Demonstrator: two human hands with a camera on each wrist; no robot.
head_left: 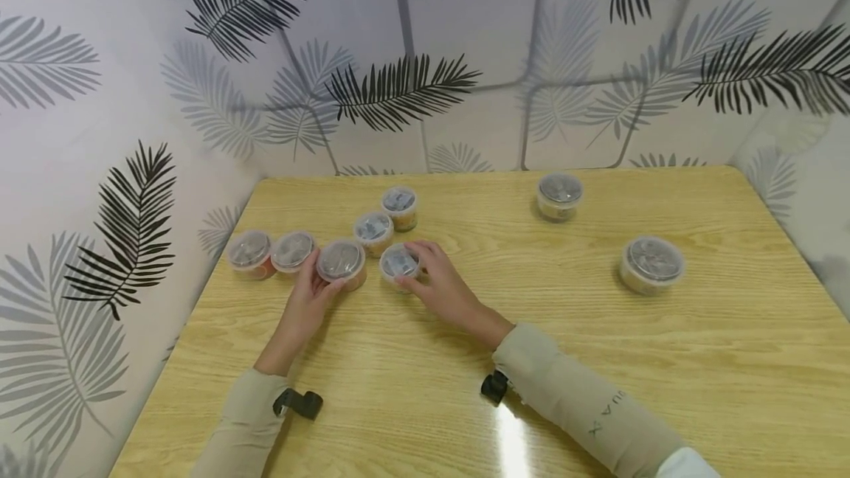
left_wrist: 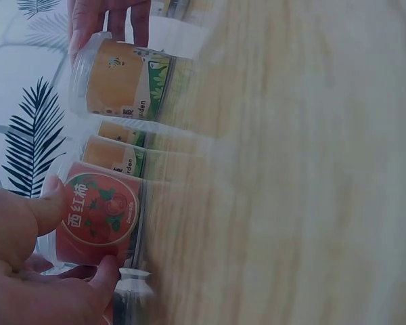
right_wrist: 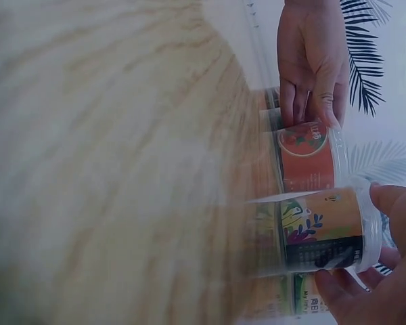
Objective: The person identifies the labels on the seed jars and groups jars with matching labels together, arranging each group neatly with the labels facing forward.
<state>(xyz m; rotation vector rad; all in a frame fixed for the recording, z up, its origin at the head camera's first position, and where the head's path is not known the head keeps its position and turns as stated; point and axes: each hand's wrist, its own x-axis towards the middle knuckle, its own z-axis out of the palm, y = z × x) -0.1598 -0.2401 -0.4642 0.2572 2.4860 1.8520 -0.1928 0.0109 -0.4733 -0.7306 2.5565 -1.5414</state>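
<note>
My left hand [head_left: 308,301] grips a small round plastic tub [head_left: 341,260] with a clear lid. In the left wrist view this tub's red label [left_wrist: 100,210] carries a tomato picture and white characters; the thumb is on one side and a fingertip near its base. To its right, my right hand [head_left: 446,290] holds a similar tub [head_left: 399,264] by its lid edge, thumb in front and fingers behind. That tub's label [right_wrist: 323,227] is orange with a dark band and plant drawings. Its base is near the table in the right wrist view.
Two lidded tubs, one at the far left [head_left: 249,253] and one beside it [head_left: 293,251], stand left of my left hand. Two orange-labelled tubs, one nearer [head_left: 373,233] and one farther [head_left: 400,206], stand behind. Two more, back right [head_left: 560,195] and right [head_left: 652,264], sit on the wooden table [head_left: 398,389].
</note>
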